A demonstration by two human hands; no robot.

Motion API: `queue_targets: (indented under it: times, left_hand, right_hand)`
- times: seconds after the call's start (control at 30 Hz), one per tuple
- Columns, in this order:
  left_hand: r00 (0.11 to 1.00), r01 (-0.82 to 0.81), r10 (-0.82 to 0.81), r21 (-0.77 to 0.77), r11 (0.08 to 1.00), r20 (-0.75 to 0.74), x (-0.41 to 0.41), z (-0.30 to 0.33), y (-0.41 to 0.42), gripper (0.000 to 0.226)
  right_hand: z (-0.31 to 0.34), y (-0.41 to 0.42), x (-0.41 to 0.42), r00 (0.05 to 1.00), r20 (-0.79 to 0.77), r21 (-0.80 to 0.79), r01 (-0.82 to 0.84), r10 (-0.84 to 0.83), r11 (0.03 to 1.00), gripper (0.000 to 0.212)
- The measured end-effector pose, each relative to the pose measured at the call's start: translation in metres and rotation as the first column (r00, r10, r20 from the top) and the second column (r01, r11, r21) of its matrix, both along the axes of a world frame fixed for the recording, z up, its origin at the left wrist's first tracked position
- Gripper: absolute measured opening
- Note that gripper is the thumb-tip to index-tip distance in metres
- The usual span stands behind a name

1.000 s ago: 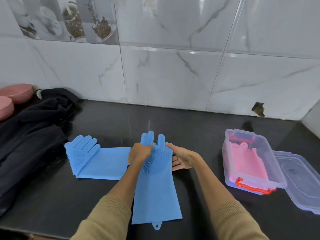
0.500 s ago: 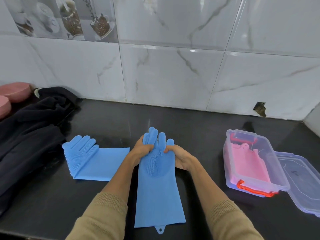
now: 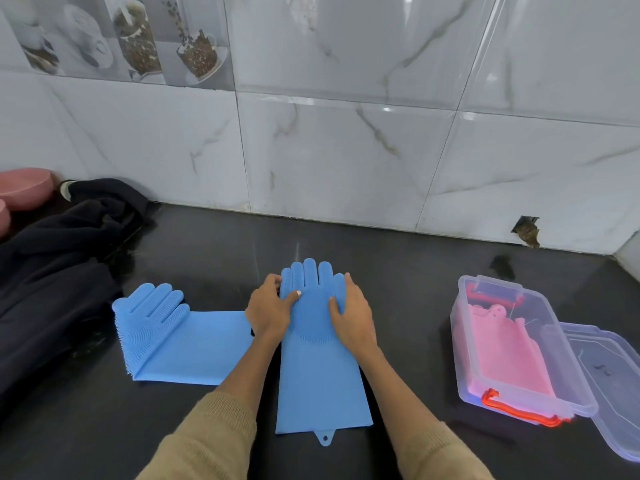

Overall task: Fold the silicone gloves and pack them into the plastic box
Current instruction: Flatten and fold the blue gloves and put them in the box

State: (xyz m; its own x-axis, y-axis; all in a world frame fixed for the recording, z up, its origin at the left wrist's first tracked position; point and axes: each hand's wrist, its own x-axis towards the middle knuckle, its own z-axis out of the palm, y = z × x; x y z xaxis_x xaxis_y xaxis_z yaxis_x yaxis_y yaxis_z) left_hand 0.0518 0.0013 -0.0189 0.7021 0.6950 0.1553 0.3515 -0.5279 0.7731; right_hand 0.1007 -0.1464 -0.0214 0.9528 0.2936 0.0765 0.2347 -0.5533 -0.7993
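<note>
One blue silicone glove point(image 3: 322, 372) lies flat on the black counter in front of me, fingers toward the wall, cuff and hang tab toward me. My left hand point(image 3: 268, 311) grips its left palm edge, thumb on top. My right hand point(image 3: 353, 313) holds the right edge the same way. A second blue glove point(image 3: 180, 341) lies flat to the left, fingers pointing up-left, its cuff under my left wrist. The clear plastic box point(image 3: 490, 283) stands open at the right with a pink glove point(image 3: 509, 358) inside.
The box's clear lid point(image 3: 609, 375) lies against its right side, and a red handle point(image 3: 519, 412) hangs at its near end. A dark cloth point(image 3: 52, 278) is heaped at the left, with pink bowls point(image 3: 24, 188) behind it. The tiled wall closes the back.
The middle glove's finger end, held raised and bunched a second ago, now lies spread flat on the counter. Both hands have shifted to the glove's palm edges.
</note>
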Motion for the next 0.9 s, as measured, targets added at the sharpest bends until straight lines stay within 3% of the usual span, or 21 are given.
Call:
queue_targets:
  times: [0.1, 0.3, 0.6, 0.9]
  left_hand:
    - [0.995, 0.044, -0.026, 0.203, 0.978, -0.093, 0.002, -0.002, 0.005, 0.028]
    - [0.986, 0.093, -0.034, 0.369, 0.925, -0.162, 0.013, -0.008, 0.01, 0.024]
    - [0.97, 0.189, -0.1, 0.433, 0.881, -0.221, 0.029, -0.004, 0.03, 0.015]
    - [0.957, 0.217, -0.086, 0.484, 0.848, -0.277, 0.049, -0.001, 0.05, 0.014]
  right_hand:
    - [-0.005, -0.003, 0.0, 0.996, 0.088, -0.124, 0.025, -0.015, 0.992, 0.061]
    - [-0.008, 0.003, -0.004, 0.975, 0.215, -0.164, 0.098, -0.061, 0.982, 0.051]
    - [-0.01, 0.025, -0.004, 0.951, 0.292, -0.409, 0.224, -0.106, 0.885, 0.051]
    - [-0.01, 0.055, 0.007, 0.953, 0.285, -0.449, 0.23, -0.105, 0.864, 0.048]
